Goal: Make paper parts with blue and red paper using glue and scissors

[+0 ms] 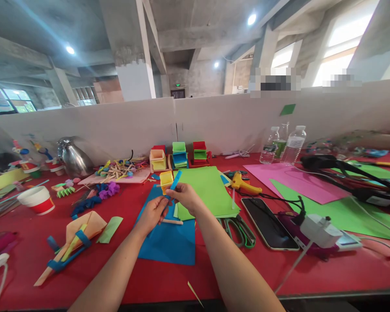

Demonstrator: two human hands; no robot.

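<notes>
My right hand (186, 198) pinches a narrow blue paper strip (176, 180), whose upper end sticks up past the fingertips. Close against it, my left hand (154, 213) is closed with thumb and fingers together, with a bit of the blue strip showing between the hands. A small yellow paper box (166, 181) is just beyond the fingertips; whether a finger touches it is hidden. Under the hands lies a blue paper sheet (169, 251), partly covered by green paper sheets (208, 190). A pale stick (173, 222) lies on the blue sheet below my hands.
Behind stand several small coloured paper boxes (180, 155). To the right are a yellow glue gun (245, 185), green-handled scissors (232, 232), a phone (269, 224) and plastic bottles (295, 145). A paper cup (37, 200) and a peach paper piece (86, 227) sit left.
</notes>
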